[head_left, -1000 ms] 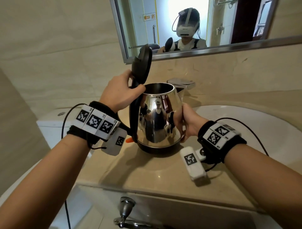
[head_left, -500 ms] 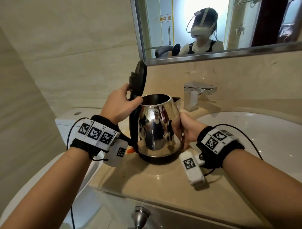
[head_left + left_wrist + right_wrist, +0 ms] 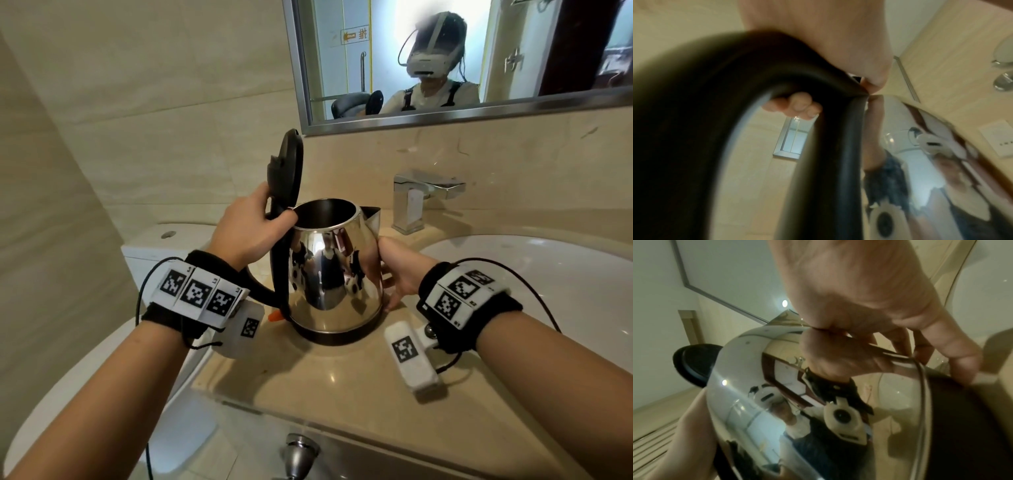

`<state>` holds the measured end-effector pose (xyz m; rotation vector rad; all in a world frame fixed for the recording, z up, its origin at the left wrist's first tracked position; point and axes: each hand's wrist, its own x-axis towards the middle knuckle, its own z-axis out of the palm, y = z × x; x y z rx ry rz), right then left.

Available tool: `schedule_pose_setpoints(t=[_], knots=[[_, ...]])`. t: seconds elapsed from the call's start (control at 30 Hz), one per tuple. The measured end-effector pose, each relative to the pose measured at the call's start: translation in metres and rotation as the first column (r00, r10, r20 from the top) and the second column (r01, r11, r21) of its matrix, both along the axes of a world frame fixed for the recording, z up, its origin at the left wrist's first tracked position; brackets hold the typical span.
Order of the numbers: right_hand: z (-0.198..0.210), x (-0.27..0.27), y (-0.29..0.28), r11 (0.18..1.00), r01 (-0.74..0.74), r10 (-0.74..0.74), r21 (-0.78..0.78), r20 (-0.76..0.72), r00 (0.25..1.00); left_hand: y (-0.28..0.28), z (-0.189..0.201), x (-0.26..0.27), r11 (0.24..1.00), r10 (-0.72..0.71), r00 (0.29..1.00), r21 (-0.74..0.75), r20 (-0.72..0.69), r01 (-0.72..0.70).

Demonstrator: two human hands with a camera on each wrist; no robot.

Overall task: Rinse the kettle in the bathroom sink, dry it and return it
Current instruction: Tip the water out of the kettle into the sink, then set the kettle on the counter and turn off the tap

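Kettle (image 3: 337, 274) of mirror-bright steel, black lid (image 3: 287, 171) upright, black base

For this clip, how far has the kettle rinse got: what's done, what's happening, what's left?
Done: the kettle stands on the counter beside the sink with its lid flipped open. In hand: the left hand grips the handle at its top, and the right hand steadies the steel body. Left: no water runs from the faucet, so rinsing, drying and returning all remain.
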<state>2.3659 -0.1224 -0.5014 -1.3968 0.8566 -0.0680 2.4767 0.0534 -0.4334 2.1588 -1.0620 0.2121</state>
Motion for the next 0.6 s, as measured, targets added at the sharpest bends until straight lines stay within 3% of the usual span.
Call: schedule_pose_setpoints(t=[0.17, 0.23, 0.3, 0.4, 0.6], knots=[[0.001, -0.004, 0.001, 0.999, 0.045, -0.044, -0.013, 0.064, 0.997, 0.005, 0.010, -0.009, 0.963, 0.084, 0.977, 0.238, 0.197, -0.131], [0.004, -0.006, 0.002, 0.999, 0.054, -0.053, -0.005, 0.069, 0.996, 0.005, 0.014, -0.013, 0.977, 0.055, 0.990, 0.199, 0.130, -0.080], [0.005, -0.007, 0.002, 0.999, 0.049, -0.049, 0.000, 0.080, 0.996, 0.003, 0.018, -0.017, 0.997, -0.043, 0.999, 0.057, 0.012, 0.042], [0.007, -0.008, 0.003, 0.999, 0.045, -0.043, -0.015, 0.094, 0.995, -0.006, 0.026, -0.023, 0.984, -0.162, 0.986, -0.086, -0.040, 0.158], [0.007, -0.009, 0.004, 0.998, 0.052, -0.049, -0.025, 0.100, 0.994, -0.027, 0.028, -0.025, 0.981, -0.192, 0.981, 0.024, 0.014, 0.192]])
